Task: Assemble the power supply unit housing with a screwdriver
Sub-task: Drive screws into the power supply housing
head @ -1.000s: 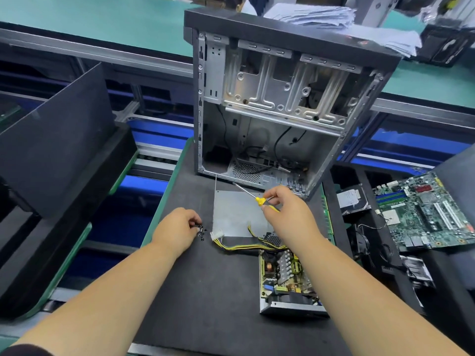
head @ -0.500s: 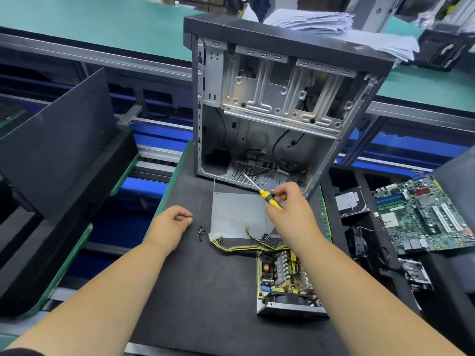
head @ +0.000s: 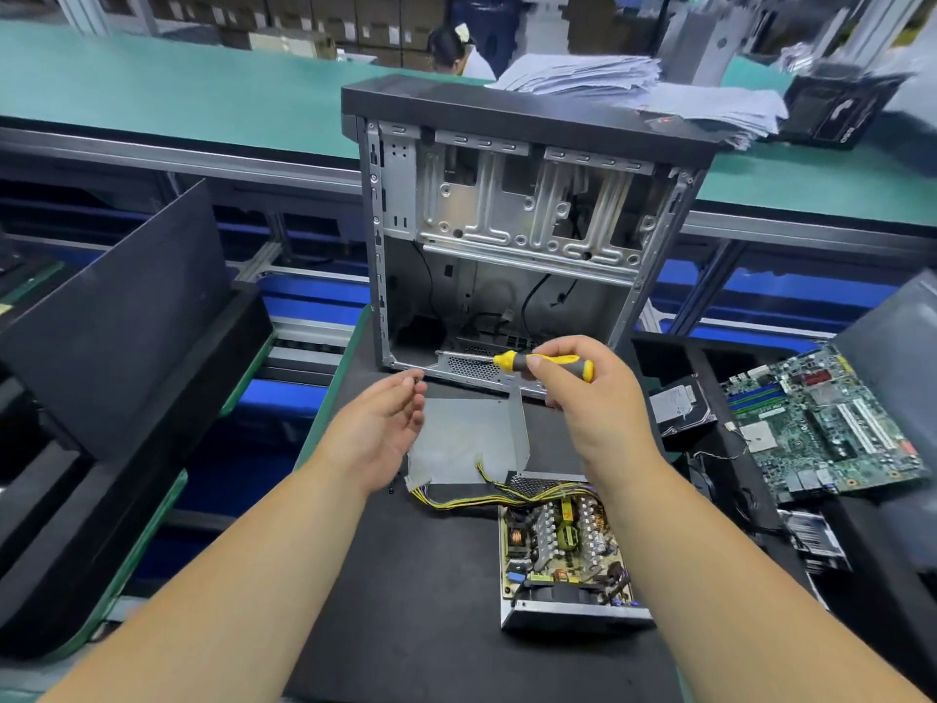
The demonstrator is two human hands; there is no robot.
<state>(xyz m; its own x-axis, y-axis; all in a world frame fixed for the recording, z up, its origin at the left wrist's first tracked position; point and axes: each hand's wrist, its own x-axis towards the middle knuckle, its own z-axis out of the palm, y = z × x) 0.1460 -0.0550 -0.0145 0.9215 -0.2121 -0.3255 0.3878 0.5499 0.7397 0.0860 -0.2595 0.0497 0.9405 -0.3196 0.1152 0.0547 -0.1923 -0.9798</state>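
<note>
My right hand (head: 588,403) grips a yellow-and-black screwdriver (head: 537,361) held level, its shaft pointing left. My left hand (head: 385,433) is raised with the palm turned inward, and a small dark screw (head: 417,381) is pinched at its fingertips just left of the screwdriver's tip. Below the hands lies the grey metal power supply cover (head: 466,438), flat on the black mat. The open power supply unit (head: 563,555) sits in front of it with its circuit board exposed, and yellow-and-black wires (head: 456,499) trail to a white connector.
An open computer case (head: 512,220) stands upright behind the hands. A motherboard (head: 821,423) and a hard drive (head: 679,405) lie at the right. A black panel (head: 127,317) leans at the left. Paper stacks (head: 634,88) and a person are beyond the case.
My left hand has lifted off the mat with a screw and turned palm inward. My right hand has raised the screwdriver and swung it level, tip toward the left hand.
</note>
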